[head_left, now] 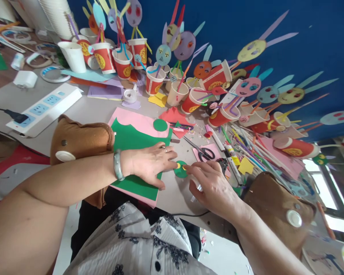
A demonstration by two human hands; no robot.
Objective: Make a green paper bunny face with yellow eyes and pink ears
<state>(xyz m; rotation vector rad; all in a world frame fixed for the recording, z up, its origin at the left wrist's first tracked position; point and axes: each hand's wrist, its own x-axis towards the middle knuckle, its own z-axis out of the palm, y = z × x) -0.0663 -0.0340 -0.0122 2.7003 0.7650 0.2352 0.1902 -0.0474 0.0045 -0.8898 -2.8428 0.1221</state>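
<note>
Two yellow pieces (178,165) are set on the round green paper disc (180,174) on the grey table (174,191), further details seemingly undone, its edges touched by left hand (149,163) and right hand (213,184), fingers apart.

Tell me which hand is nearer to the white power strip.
Left. The left hand, on the green sheet, is right of the power strip; the right hand is farther right.

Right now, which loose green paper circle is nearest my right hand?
The circle bearing yellow pieces, at your right hand; the plain circle lies farther off, on the pink sheet.
</note>
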